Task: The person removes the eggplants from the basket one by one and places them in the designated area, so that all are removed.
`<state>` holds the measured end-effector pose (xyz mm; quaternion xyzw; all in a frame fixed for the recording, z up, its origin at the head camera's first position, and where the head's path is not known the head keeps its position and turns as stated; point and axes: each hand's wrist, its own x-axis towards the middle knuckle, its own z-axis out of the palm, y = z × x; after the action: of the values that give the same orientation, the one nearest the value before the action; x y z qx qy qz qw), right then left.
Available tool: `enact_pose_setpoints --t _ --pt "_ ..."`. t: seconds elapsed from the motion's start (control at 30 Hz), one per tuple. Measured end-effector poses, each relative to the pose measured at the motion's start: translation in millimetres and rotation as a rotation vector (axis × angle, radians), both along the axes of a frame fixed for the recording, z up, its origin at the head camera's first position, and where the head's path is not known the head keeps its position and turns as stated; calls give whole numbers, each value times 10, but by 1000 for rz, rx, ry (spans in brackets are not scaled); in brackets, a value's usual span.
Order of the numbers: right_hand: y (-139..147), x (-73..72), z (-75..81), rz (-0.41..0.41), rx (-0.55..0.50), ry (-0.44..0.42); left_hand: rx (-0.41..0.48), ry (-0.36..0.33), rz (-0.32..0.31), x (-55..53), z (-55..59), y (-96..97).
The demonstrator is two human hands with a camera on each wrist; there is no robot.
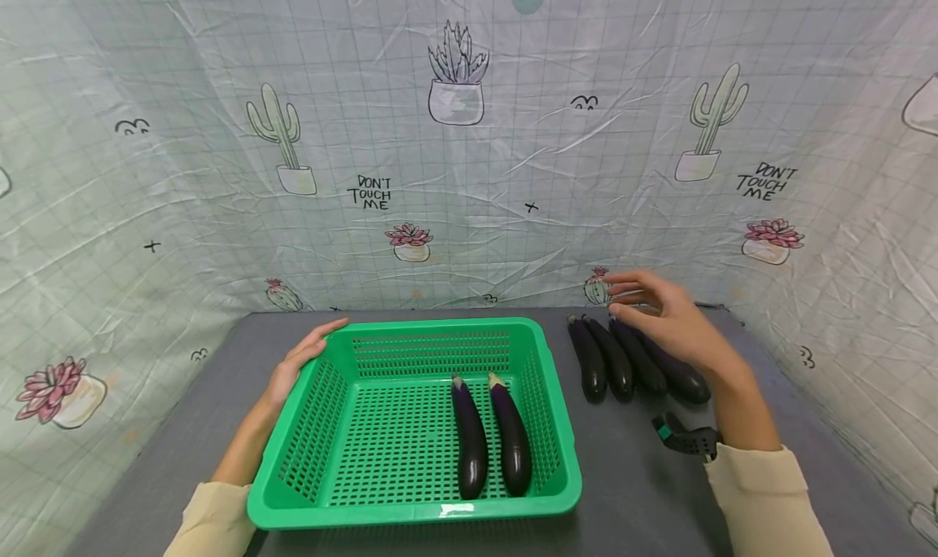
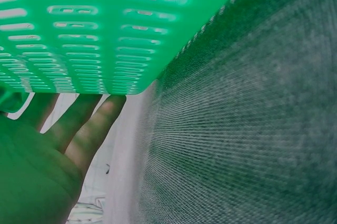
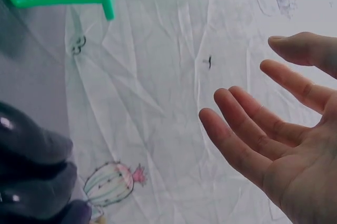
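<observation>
A green plastic basket [image 1: 410, 510] with slotted walls stands on the grey table. Two eggplants [image 1: 471, 443] lie side by side in its right half, stems toward the back. My left hand [image 1: 289, 370] rests along the basket's left side, fingers extended at the rim; in the left wrist view its fingertips [image 2: 117, 103] meet the slotted wall. Over the row of several eggplants [image 1: 617, 360] right of the basket, my right hand [image 1: 670, 317] hovers with loosely bent fingers and nothing in them. The right wrist view shows its fingers [image 3: 231, 140] spread apart, with dark eggplants [image 3: 31, 176] at lower left.
A pale sheet [image 1: 528, 150] printed with cacti and potted plants hangs behind and on both sides of the table [image 1: 615, 492]. A black strap with a wrist camera [image 1: 685, 436] sits on the right wrist, beside the cream sleeve [image 1: 765, 500].
</observation>
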<state>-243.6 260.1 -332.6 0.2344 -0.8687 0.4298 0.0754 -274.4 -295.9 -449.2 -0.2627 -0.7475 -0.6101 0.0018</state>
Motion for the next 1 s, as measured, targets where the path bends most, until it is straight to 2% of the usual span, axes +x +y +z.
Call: enact_pose_setpoints --t 0.27,0.47,0.7,0.8,0.87,1.0 --pt "-244 -19 -14 78 19 8 -54 10 41 -16 -3 4" --pt "-530 -27 50 145 65 -36 -46 13 37 -19 -18 3" --pt "-906 -56 138 275 129 -88 -42 16 40 -13 -18 -12" --pt "-1070 -73 183 318 180 -110 -25 15 22 -21 -21 -20" --pt "-1170 -86 217 346 212 -135 24 -8 -28 -23 -25 -24" --pt "-1354 -122 283 409 239 -252 96 -56 -99 -18 -25 -36"
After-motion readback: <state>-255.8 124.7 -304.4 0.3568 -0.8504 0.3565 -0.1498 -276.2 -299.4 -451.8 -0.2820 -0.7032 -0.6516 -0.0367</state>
